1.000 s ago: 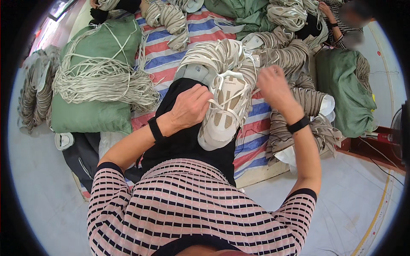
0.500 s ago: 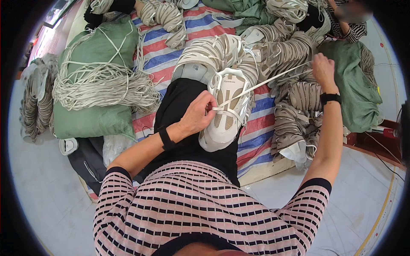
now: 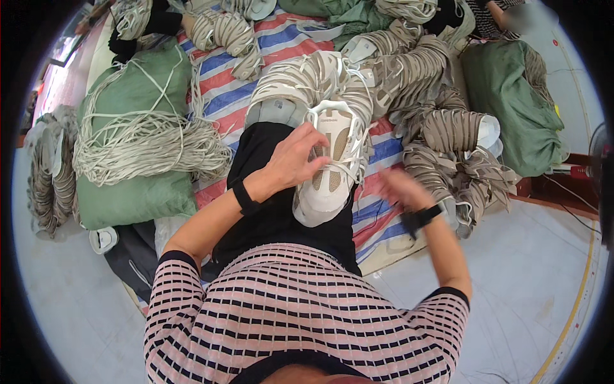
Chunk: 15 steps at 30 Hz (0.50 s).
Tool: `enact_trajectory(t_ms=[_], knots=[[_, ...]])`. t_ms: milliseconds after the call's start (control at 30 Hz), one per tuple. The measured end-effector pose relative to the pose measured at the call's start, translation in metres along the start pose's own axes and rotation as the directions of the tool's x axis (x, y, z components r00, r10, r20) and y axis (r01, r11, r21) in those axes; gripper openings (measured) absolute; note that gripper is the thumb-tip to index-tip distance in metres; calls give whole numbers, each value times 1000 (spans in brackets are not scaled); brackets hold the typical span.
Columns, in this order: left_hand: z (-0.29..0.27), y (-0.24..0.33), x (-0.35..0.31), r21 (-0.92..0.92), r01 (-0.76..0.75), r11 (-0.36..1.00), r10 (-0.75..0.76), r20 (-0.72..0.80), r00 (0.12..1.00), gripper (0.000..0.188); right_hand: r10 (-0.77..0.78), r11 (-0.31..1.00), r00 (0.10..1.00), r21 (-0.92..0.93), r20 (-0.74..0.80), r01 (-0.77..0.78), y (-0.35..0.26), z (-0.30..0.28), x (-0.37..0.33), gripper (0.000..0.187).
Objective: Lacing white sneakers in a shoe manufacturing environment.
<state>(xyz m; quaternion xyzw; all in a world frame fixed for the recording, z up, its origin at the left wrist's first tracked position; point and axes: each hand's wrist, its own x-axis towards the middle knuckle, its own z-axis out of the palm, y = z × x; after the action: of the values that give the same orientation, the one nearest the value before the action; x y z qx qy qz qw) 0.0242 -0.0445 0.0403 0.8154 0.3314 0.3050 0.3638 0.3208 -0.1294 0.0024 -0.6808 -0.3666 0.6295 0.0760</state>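
A white and beige shoe upper (image 3: 336, 144) with mesh panels and a pale lace lies over my black-trousered lap, its toe toward me. At its left edge is my left hand (image 3: 295, 157), thumb and forefinger apart, their tips touching the upper beside the lace. To the right of the upper, my right hand (image 3: 406, 191) is off the lace and smeared by motion, so its fingers cannot be made out. Directly beyond the upper, a curved row of nested shoe uppers (image 3: 300, 83) spreads over the striped sheet.
Left lies a green sack (image 3: 137, 198) with a bundle of pale laces (image 3: 141, 150) on top. More stacked uppers (image 3: 451, 128) and another green sack (image 3: 511, 105) stand right. A striped sheet (image 3: 281, 48) lies beneath. Part of another person (image 3: 492, 19) shows at the far right.
My right hand has let go of the lace it held taut and swung down and left toward the upper. My left thumb and forefinger have parted. The view has shifted slightly.
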Motion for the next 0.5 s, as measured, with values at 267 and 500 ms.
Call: enact_trajectory(t_ms=[267, 500], knots=[[15, 0, 10, 221, -129, 967, 112, 88, 990, 22, 77, 558, 990, 818, 121, -144, 15, 81, 31, 26], [12, -16, 9, -559, 366, 744, -238, 290, 927, 9, -171, -95, 908, 924, -383, 372, 41, 40, 4, 4]])
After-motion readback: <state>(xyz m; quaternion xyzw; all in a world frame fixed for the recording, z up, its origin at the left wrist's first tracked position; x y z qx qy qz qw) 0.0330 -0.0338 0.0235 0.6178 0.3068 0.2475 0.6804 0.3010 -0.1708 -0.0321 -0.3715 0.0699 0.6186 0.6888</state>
